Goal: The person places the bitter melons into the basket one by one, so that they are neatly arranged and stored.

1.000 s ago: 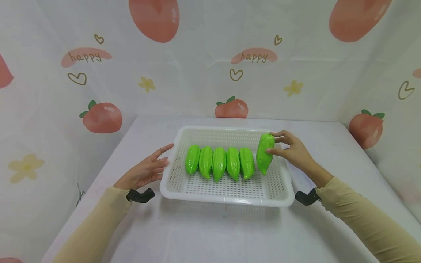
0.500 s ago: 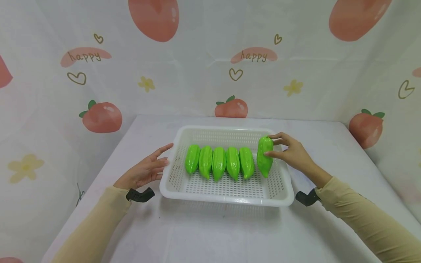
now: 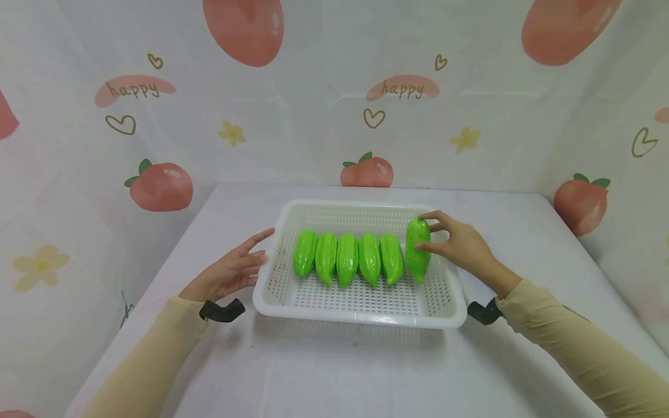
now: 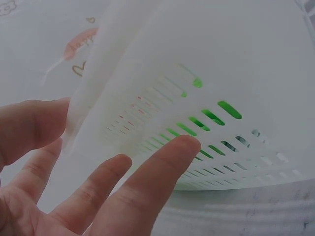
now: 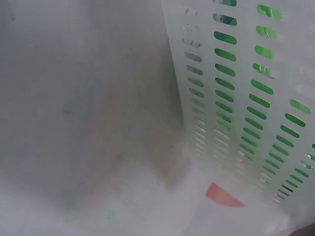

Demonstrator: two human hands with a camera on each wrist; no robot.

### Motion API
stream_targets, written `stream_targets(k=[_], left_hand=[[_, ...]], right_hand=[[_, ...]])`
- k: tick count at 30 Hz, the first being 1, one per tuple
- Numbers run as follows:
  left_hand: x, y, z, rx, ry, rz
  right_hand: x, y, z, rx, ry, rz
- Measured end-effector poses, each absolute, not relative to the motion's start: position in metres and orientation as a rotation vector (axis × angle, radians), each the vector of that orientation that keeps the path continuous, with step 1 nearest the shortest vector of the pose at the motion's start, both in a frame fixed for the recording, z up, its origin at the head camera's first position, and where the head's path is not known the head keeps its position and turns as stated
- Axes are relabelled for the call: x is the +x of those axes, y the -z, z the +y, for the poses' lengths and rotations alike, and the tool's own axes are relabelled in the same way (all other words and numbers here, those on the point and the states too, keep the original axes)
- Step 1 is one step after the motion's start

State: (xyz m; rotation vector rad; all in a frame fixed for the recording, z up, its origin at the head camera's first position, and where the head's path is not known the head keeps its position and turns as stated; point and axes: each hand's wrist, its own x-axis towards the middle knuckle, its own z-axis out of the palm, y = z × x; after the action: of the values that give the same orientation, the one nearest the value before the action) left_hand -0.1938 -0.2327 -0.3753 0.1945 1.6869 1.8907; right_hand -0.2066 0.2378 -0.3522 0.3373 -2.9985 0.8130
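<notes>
A white perforated plastic basket [image 3: 360,318] stands on the table, tilted slightly in the head view. Inside it, several glossy green peppers [image 3: 347,260] lie side by side in a row, tapered tips toward the near side. My right hand [image 3: 460,244] reaches over the basket's right rim and pinches another green pepper [image 3: 418,247] between thumb and fingers, just right of the row. Whether that pepper's tip touches the basket floor, I cannot tell. At the left side my left hand [image 3: 230,270] has its fingers extended, fingertips against the basket's outer wall [image 4: 162,113].
The white table [image 3: 313,371] reaches around the basket on all sides. Behind it hangs a pale cloth backdrop [image 3: 303,116] printed with peaches, hearts and flowers. Each wrist carries a black camera mount [image 3: 222,310]. In the right wrist view the basket's slotted side [image 5: 251,108] fills the right.
My right hand has brought its pepper lower and then slightly left, closer to the row. The left hand, the basket and the row of peppers stay in place.
</notes>
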Motion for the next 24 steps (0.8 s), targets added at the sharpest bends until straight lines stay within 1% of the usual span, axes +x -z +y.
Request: stream_targets(k=[9,24], left_hand=[[-0.194,0.376,-0.233,0.187,-1.893,1.674],[-0.194,0.376,-0.233,0.174,-1.886,1.696]], right_hand=[[-0.207,0.35,0.232,0.372,-0.556,-3.041],[-0.211,0.347,0.226,0.395,-0.399,-3.069]])
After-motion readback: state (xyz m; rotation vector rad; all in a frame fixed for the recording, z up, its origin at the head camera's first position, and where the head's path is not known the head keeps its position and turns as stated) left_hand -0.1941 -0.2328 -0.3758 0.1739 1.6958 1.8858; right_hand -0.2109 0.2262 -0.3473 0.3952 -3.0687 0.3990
